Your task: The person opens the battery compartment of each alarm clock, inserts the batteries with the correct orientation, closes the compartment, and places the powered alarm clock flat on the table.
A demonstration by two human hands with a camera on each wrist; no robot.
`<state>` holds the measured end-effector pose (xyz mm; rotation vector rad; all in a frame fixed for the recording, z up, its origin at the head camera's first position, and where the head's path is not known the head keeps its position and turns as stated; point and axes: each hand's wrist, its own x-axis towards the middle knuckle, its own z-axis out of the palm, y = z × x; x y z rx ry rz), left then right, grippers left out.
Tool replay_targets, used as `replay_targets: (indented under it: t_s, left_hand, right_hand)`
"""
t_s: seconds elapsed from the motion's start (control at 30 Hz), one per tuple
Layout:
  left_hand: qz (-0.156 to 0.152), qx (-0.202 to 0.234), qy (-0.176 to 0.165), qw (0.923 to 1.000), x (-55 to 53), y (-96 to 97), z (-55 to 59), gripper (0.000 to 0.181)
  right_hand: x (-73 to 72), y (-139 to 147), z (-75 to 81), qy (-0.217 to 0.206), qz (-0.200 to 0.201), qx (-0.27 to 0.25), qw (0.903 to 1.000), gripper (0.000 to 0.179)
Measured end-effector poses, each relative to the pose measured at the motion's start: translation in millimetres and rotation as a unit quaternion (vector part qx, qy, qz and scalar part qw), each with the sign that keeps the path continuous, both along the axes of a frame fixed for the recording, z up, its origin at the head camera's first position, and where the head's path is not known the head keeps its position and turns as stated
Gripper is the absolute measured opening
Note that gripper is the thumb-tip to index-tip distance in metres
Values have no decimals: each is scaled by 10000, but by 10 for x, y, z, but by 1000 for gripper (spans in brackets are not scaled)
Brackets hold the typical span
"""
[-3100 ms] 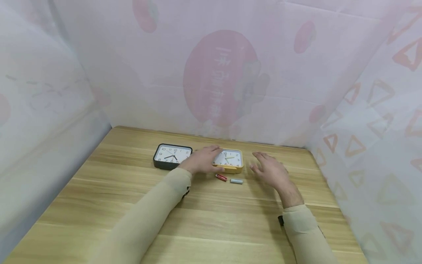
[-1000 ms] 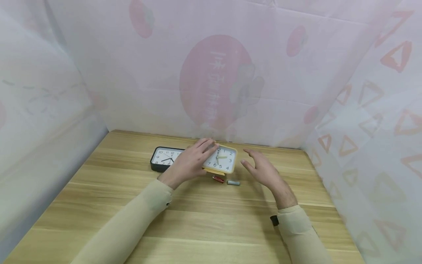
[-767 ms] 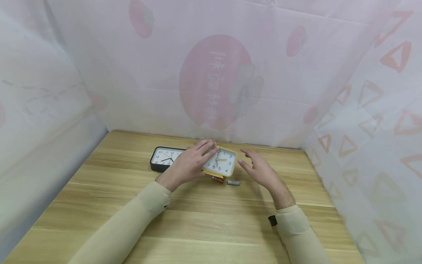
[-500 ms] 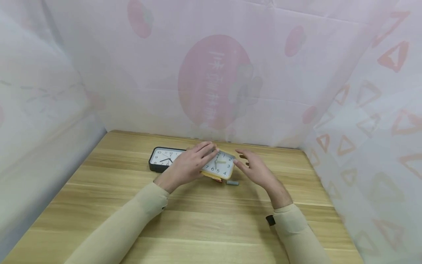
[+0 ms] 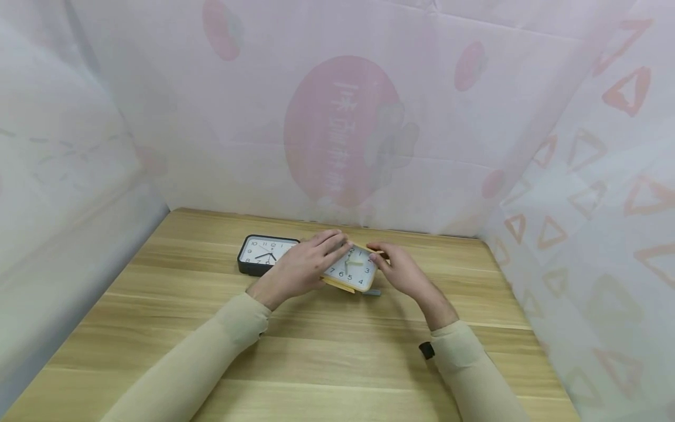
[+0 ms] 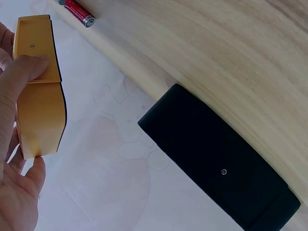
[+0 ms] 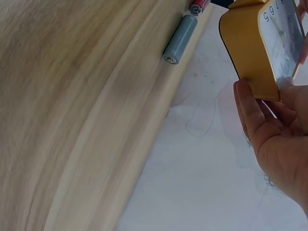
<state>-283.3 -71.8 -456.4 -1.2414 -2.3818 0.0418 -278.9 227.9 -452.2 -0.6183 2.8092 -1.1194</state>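
My left hand and my right hand hold 1 yellow desk clock. It is tipped, with its front turned up to me, above the wooden table. My left fingers grip its left end, and that thumb presses on a yellow side. My right thumb and fingers pinch its top right corner, thumb at the front edge. Inside its yellow case is a white face with numbers like 3, 4 and 5.

On my left, a black desk clock lies face up on the table, partly behind my left hand. Its black case has a white face in it too, with dark pointers and numbers like 10, 11 and 12.

A gray battery and a red battery lie close together on the table, near the yellow clock. From my head, the clock hides the red battery.
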Motion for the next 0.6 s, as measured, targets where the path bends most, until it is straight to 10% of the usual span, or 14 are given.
replay_targets:
  t_s: [0.6]
  left_hand:
    - [-79,891,-1123,9896,-20,-34,4,119]
  right_hand:
    - [25,18,-8,-673,-764,-1019,9896,41]
